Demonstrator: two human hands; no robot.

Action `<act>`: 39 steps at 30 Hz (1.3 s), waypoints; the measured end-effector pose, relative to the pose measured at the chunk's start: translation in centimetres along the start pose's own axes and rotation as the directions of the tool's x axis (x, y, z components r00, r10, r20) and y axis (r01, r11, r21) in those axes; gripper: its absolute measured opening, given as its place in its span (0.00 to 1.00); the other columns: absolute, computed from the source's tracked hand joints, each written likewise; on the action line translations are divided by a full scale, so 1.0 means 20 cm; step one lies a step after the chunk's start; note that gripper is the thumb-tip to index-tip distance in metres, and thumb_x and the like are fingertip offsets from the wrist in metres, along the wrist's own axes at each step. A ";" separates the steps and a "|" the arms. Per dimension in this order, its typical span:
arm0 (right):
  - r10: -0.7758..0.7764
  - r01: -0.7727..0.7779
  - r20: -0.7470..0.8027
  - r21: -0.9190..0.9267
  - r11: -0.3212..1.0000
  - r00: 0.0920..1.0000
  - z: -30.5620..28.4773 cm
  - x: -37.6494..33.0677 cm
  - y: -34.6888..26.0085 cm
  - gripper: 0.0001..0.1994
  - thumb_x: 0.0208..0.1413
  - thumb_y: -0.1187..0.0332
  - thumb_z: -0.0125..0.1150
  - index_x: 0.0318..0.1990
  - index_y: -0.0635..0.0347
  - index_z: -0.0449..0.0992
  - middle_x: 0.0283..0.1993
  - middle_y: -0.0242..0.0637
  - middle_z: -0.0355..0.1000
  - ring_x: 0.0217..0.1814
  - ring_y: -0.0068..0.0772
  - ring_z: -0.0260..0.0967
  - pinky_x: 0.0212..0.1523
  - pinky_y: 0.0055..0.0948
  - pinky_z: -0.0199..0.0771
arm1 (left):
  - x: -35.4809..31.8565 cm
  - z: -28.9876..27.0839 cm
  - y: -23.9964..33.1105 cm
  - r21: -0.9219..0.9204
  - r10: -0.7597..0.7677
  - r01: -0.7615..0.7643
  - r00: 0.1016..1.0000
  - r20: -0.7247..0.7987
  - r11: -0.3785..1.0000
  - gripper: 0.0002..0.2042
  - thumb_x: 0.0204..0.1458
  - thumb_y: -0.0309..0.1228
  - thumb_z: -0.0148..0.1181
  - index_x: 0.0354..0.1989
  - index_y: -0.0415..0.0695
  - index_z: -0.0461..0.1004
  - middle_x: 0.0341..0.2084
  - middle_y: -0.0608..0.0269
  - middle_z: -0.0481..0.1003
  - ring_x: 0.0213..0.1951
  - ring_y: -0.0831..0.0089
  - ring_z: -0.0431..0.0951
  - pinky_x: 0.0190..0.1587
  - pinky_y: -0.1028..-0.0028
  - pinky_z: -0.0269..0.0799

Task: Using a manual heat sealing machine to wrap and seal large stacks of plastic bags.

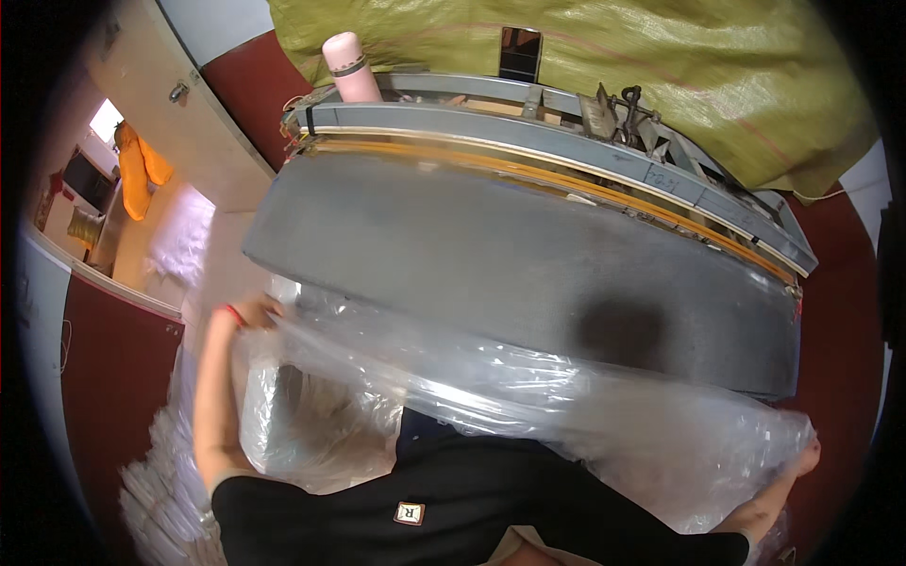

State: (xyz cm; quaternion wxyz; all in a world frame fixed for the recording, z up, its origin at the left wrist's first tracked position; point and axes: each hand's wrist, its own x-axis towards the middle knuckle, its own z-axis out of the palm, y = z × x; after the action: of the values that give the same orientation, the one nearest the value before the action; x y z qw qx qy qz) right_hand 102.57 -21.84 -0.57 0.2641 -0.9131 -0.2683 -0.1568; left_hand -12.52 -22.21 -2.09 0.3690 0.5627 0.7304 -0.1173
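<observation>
A wide, transparent plastic sheet [510,368] stretches between my two hands across the front of my body. Its far edge runs along the near side of a grey-topped work table [425,245], over part of the surface. At the left, my left hand [258,311] pinches one end of the sheet, a red band round its wrist; the fingers are slightly blurred. Out at the lower right, my right hand [805,457] is closed on the opposite end, partly covered by the film. More crumpled plastic [321,415] hangs below my left hand. A dark shadow falls on the table top.
A metal frame [415,115] with yellow strips runs along the table's far side. On it stand a pink bottle [351,71] and a clamp [630,108]. A phone-like dark panel [520,54] rests against a yellow-green tarp [679,57]. Bundled plastic [165,491] lies lower left, near an open door [179,113].
</observation>
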 end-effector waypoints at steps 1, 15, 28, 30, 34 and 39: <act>0.001 -0.001 0.001 0.003 1.000 1.000 0.01 0.01 0.00 0.21 0.45 0.49 0.54 0.34 0.60 0.76 0.34 0.41 0.73 0.35 0.38 0.69 0.37 0.34 0.66 | -0.02 -0.16 -0.14 0.051 0.043 -0.036 0.990 -0.131 0.998 0.14 0.32 0.27 0.64 0.33 0.44 0.75 0.30 0.60 0.76 0.32 0.72 0.75 0.36 0.70 0.70; -0.096 -0.136 0.349 0.583 0.801 0.932 0.75 0.15 -0.41 0.12 0.47 0.63 0.57 0.28 0.65 0.74 0.25 0.34 0.71 0.26 0.29 0.66 0.28 0.27 0.66 | 0.71 -0.31 0.44 -0.135 -0.107 -0.002 0.602 -0.791 0.991 0.28 0.46 0.49 0.51 0.56 0.55 0.56 0.57 0.62 0.54 0.58 0.58 0.52 0.55 0.53 0.46; 0.070 -0.067 -0.003 -0.319 0.945 0.998 0.59 -0.19 -0.97 0.13 0.50 0.64 0.44 0.37 0.59 0.72 0.37 0.46 0.72 0.42 0.44 0.70 0.40 0.40 0.70 | 0.74 -0.66 0.74 0.226 -0.043 0.235 0.776 -0.629 0.945 0.19 0.45 0.39 0.57 0.37 0.34 0.71 0.27 0.52 0.75 0.30 0.67 0.76 0.35 0.71 0.69; 0.045 -0.031 0.066 -0.209 0.978 0.997 0.60 -0.21 -1.05 0.12 0.49 0.63 0.47 0.37 0.60 0.70 0.36 0.47 0.71 0.41 0.45 0.70 0.38 0.40 0.70 | 0.69 -0.58 1.03 0.145 0.394 -0.424 0.590 -0.704 0.894 0.12 0.50 0.33 0.52 0.34 0.36 0.71 0.25 0.63 0.75 0.28 0.75 0.73 0.31 0.75 0.67; -0.002 0.003 0.007 -0.195 0.981 1.000 0.56 -0.18 -0.86 0.12 0.49 0.62 0.48 0.33 0.61 0.69 0.34 0.48 0.72 0.39 0.46 0.70 0.37 0.41 0.70 | 0.22 0.12 2.45 -0.686 0.804 -0.621 0.588 -0.089 0.378 0.15 0.49 0.36 0.52 0.42 0.40 0.68 0.37 0.59 0.72 0.39 0.73 0.72 0.42 0.75 0.66; 0.007 -0.002 0.033 -0.135 0.991 0.999 0.55 -0.22 -0.92 0.12 0.49 0.62 0.48 0.33 0.62 0.68 0.33 0.48 0.72 0.38 0.46 0.70 0.38 0.40 0.69 | 0.03 0.87 3.07 -0.854 0.914 -0.407 0.367 0.171 0.324 0.26 0.49 0.28 0.52 0.57 0.39 0.52 0.44 0.53 0.67 0.48 0.68 0.67 0.51 0.74 0.61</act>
State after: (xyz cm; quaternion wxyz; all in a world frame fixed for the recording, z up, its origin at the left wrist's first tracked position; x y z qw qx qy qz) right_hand 90.08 -4.14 -4.10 0.1977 -0.9319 -0.2594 -0.1589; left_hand 50.23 -11.10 0.28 0.7831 0.5652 0.2056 0.1579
